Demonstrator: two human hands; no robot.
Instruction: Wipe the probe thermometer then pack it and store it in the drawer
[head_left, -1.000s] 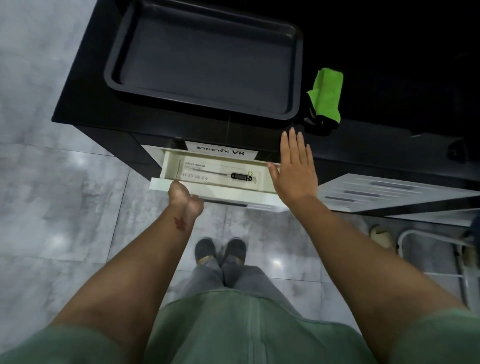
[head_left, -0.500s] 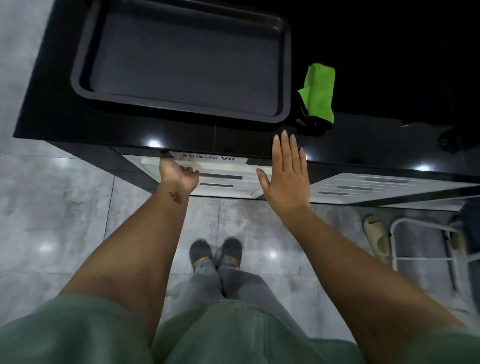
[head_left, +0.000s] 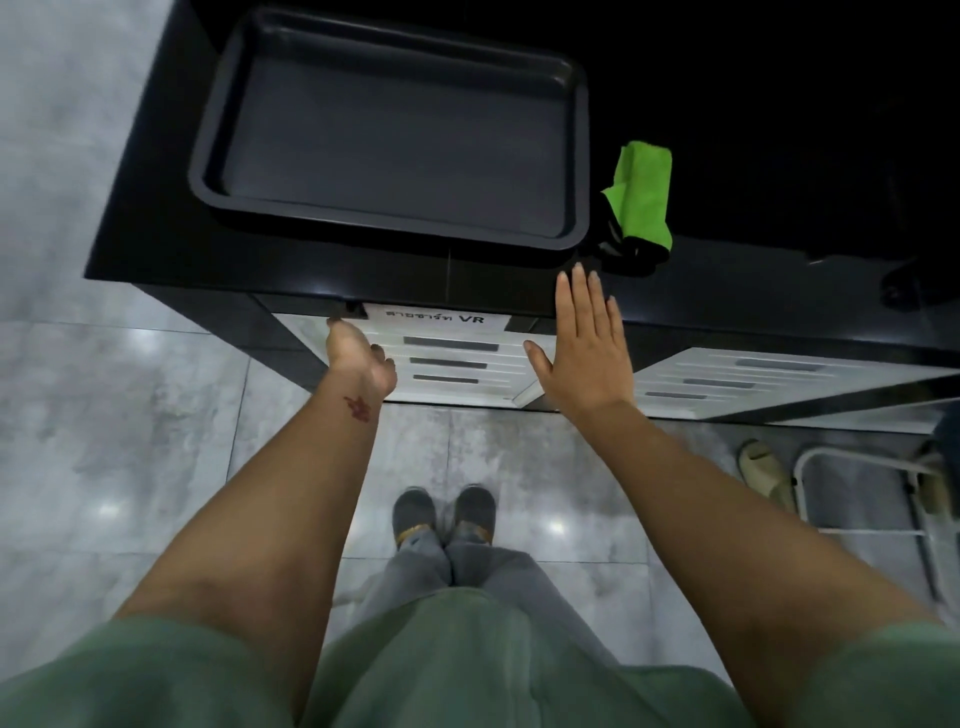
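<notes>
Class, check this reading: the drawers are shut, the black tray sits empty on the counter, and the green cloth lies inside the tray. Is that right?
One detail is wrong. The head view shows the green cloth lying on the black counter to the right of the tray, not inside it. The rest holds: the tray is empty and the drawers are shut.

A black tray (head_left: 395, 140) sits on a glossy black counter (head_left: 156, 223), with a bright green cloth (head_left: 644, 195) edged in black. The drawer (head_left: 452, 358) fronts are white with dark grey bars; its label (head_left: 436, 317) is white with black lettering. The floor (head_left: 130, 415) is mottled grey marble
</notes>
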